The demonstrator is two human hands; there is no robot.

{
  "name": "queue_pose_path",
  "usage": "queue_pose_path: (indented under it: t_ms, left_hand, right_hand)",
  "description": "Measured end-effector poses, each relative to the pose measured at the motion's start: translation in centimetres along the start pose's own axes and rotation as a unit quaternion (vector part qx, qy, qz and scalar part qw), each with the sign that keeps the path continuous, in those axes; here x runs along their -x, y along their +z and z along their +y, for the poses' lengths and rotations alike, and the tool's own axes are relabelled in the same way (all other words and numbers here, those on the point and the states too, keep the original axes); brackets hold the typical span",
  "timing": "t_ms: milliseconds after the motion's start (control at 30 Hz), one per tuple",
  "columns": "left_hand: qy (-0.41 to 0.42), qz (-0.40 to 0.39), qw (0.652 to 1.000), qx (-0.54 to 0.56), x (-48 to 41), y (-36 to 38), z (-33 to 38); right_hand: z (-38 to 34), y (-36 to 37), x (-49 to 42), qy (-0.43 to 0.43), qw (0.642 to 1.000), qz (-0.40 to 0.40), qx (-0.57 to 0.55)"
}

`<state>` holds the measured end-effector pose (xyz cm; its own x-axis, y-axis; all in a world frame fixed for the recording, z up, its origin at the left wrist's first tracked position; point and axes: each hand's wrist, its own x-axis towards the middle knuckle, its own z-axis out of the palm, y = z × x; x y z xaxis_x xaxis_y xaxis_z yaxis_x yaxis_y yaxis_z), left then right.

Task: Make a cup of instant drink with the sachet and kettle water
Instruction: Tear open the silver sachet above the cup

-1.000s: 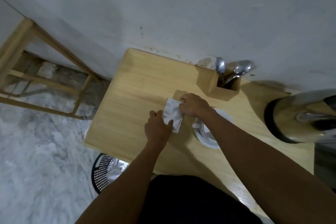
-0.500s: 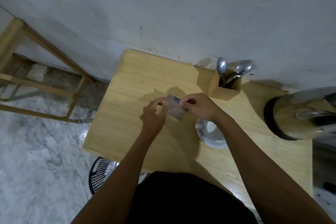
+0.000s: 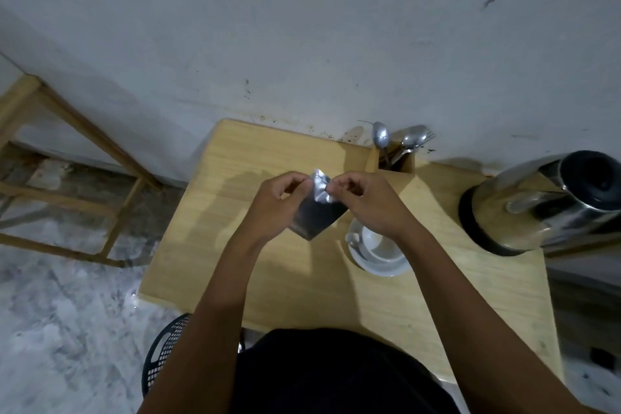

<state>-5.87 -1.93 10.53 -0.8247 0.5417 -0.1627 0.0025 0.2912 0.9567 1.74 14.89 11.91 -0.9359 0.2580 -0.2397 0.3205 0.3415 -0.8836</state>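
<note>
A silver foil sachet [image 3: 316, 212] hangs in the air above the wooden table [image 3: 235, 245]. My left hand [image 3: 275, 205] pinches its top edge from the left, my right hand [image 3: 366, 202] pinches the same edge from the right. A white cup [image 3: 379, 244] sits on a white saucer [image 3: 373, 265] just below my right wrist; part of the cup is hidden by the hand. The steel kettle [image 3: 541, 208] with a black lid stands at the table's right end.
A wooden cutlery holder [image 3: 396, 161] with spoons and a fork stands against the wall behind my hands. A black mesh basket [image 3: 161, 353] sits on the marble floor below the table's front edge. A wooden frame [image 3: 77, 158] stands at left.
The sachet lay flat on the table under both hands; it has been lifted into the air, and both hands now pinch its top edge.
</note>
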Motion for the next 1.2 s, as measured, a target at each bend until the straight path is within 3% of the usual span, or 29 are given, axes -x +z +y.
queue_pose_path:
  t_ms: [500, 767, 1200]
  left_hand:
    - [0.06, -0.053, 0.994, -0.072, 2.4, 1.2, 2.3]
    - [0.076, 0.004, 0.994, -0.08, 3.3, 2.3, 2.0]
    - [0.088, 0.019, 0.99, -0.111, 2.8, 3.3, 3.1]
  right_hand:
    - [-2.9, -2.3, 3.4, -0.102, 0.991, 0.047, 0.074]
    - [-3.2, -2.4, 3.5, -0.097, 0.99, 0.016, 0.104]
    - [-3.9, -3.9, 2.9, -0.11, 0.97, 0.002, 0.216]
